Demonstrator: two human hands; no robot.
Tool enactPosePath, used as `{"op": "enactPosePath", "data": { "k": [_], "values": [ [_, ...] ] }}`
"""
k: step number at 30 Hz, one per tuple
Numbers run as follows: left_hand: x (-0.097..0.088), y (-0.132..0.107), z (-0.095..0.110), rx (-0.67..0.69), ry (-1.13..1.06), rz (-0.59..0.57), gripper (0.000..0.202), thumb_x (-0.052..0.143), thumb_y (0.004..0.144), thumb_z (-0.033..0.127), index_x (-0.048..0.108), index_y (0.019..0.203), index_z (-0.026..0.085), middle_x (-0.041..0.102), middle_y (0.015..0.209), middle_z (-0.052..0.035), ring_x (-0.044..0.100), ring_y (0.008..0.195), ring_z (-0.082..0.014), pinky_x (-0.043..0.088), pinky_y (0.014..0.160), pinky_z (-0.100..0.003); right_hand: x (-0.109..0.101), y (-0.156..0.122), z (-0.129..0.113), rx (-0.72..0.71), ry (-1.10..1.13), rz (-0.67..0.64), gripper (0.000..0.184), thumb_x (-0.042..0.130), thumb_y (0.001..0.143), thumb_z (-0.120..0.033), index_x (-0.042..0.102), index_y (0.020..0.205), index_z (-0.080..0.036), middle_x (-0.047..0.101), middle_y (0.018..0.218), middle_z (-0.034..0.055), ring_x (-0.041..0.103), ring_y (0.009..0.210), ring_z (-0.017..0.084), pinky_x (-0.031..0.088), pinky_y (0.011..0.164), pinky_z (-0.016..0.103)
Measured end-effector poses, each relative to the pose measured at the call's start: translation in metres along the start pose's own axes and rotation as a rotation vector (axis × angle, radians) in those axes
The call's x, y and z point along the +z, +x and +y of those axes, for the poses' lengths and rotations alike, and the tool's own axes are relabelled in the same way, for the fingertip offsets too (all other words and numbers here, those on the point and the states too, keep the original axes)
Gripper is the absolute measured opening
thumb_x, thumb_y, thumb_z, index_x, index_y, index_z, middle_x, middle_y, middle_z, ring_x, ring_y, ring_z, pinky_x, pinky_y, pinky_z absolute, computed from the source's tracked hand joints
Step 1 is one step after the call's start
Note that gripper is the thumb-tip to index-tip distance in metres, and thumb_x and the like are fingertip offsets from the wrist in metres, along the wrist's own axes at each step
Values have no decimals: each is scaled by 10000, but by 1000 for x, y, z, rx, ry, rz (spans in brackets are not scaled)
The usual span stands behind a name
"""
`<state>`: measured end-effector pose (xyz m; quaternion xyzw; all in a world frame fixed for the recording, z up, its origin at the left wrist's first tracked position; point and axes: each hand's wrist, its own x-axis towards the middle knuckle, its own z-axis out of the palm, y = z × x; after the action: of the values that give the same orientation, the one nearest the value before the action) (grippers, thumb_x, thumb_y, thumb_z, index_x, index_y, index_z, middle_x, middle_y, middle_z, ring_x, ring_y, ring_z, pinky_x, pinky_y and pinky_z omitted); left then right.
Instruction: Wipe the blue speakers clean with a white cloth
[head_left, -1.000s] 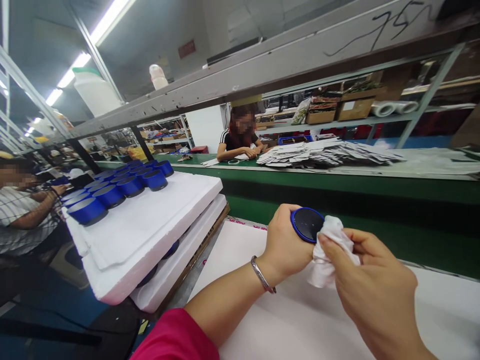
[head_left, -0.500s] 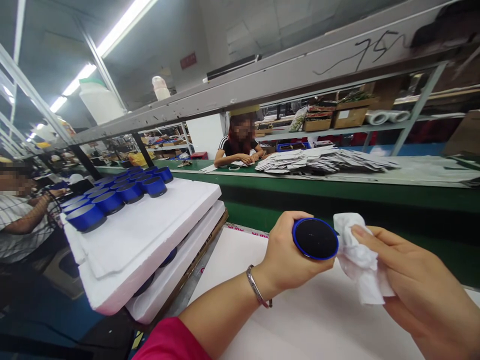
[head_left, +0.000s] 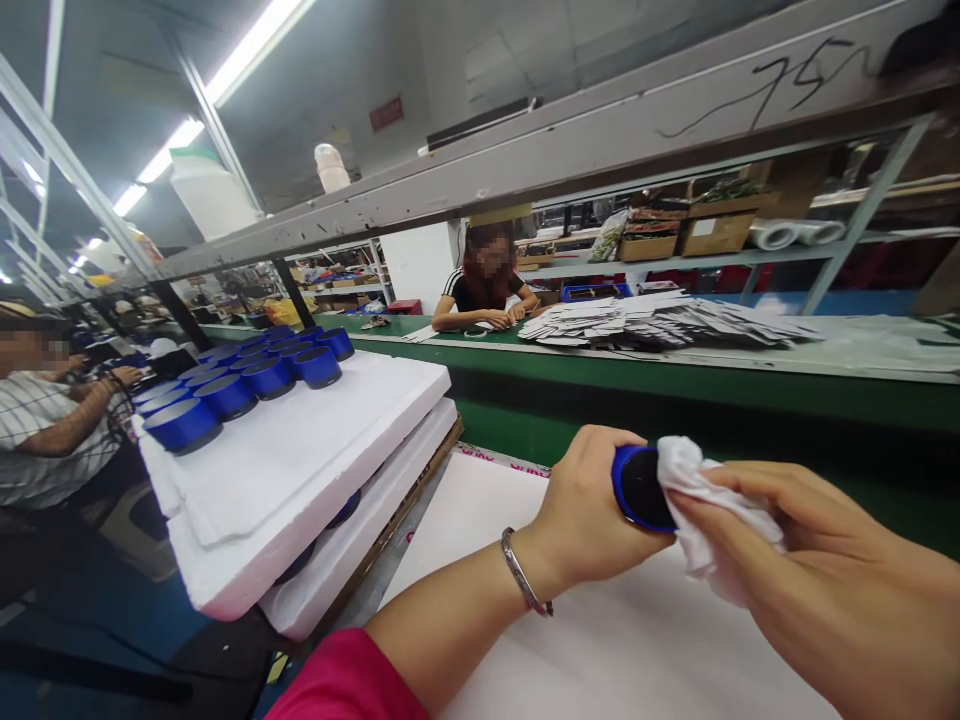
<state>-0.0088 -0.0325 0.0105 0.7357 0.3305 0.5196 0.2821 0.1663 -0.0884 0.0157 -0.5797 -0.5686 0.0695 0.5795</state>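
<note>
My left hand is wrapped round a blue cylinder with a black round end, which looks like a small speaker. That black end faces up toward me. In my right hand is a crumpled white cloth, pinched between thumb and fingers. The cloth touches the right side of the cylinder's end and covers part of it. Below both hands lies a white sheet on the work surface.
Stacked white foam trays stand at the left, with several blue cylinders on top. Across the green bench, a person sits near a pile of flat white pieces. Another person is at far left. A metal beam crosses overhead.
My right hand has brought the cloth left onto the cylinder's end, where before it was beside the rim. The whole view has shifted slightly.
</note>
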Motion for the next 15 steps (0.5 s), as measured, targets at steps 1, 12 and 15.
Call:
{"op": "enactPosePath", "data": {
  "k": [1,12,15],
  "values": [
    [3,-1,-2,5,5,-16,628,1012,664,242,632,1163,261,753,1220,-93,770,1178,-353,691,1049,-511,3,-3,-2,-35,-26,53,383,796,902,-709,903,954,-345,820,1075,43,740,830,282,607,720,392],
    [16,-7,-12,-86,19,-102,652,1019,599,192,629,1116,261,739,1183,-71,773,1117,-335,695,1014,-483,2,-7,-6,-228,20,-82,239,767,1052,-546,892,1084,-346,811,1082,33,763,884,270,586,732,363],
    [2,-1,-5,-154,-63,-54,714,1029,629,190,613,1204,270,749,1225,-67,771,1144,-313,666,1085,-504,-6,4,20,-233,35,-205,219,792,1029,-558,897,1046,-367,811,1004,26,751,778,256,589,690,355]
  ]
}}
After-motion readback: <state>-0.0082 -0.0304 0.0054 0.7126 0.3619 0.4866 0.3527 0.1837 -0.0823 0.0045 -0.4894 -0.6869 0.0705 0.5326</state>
